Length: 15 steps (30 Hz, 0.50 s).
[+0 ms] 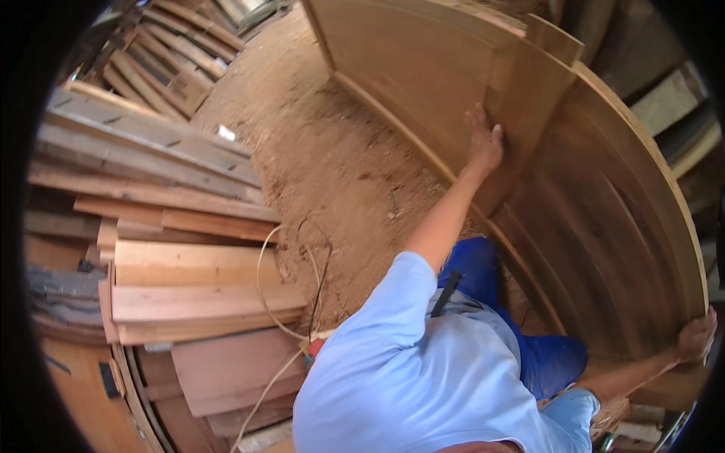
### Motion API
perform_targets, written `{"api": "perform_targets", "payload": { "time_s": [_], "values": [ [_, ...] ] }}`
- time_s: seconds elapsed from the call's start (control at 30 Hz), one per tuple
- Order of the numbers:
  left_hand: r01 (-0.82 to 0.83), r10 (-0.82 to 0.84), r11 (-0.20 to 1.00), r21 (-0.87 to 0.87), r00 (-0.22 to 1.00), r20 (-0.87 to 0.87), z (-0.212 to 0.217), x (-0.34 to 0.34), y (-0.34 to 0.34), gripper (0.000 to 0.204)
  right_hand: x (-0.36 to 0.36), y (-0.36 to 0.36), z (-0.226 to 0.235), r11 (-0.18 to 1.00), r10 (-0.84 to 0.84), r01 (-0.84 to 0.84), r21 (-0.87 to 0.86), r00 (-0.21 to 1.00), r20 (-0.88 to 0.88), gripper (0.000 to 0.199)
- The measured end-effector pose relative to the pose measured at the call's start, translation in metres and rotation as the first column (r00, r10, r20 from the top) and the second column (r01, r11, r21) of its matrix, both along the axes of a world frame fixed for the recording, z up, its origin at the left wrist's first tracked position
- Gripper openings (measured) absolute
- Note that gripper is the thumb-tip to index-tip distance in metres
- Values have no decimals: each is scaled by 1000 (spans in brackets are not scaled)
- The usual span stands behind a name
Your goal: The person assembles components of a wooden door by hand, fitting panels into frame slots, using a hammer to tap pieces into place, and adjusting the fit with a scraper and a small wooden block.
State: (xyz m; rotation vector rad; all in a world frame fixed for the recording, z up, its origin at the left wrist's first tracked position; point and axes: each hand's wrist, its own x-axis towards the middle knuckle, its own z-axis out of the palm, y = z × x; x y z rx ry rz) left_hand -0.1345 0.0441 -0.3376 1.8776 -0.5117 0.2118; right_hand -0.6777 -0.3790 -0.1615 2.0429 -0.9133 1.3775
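Large wooden panel (619, 226) runs from 12 to 4 o'clock, looks stood on its long edge over the dirt floor (325, 151). Left hand (487, 143) at 2 o'clock: laid out flat, fingers a bit apart, against the panel beside its crosspiece (532, 94), probably bracing mid-length against tipping. Right hand (696, 337) near 4 o'clock: fingers curled round the panel's near end, thumb unclear; likely a grip to control that end. Stacked boards (204, 302) and looped cord (259, 272) at 8 o'clock, well apart from the panel.
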Motion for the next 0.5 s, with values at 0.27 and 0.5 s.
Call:
{"api": "perform_targets", "payload": {
  "time_s": [0.27, 0.5],
  "values": [
    [-58, 59, 998, -17, 998, 19, -54, -20, -7, 75, 29, 43, 11, 998, -38, 36, 47, 999, 35, 32],
    [-88, 85, 996, -22, 991, -101, -54, -39, -13, 75, 35, 61, 16, 998, 16, -18, 57, 999, 37, 30]
  ]
}}
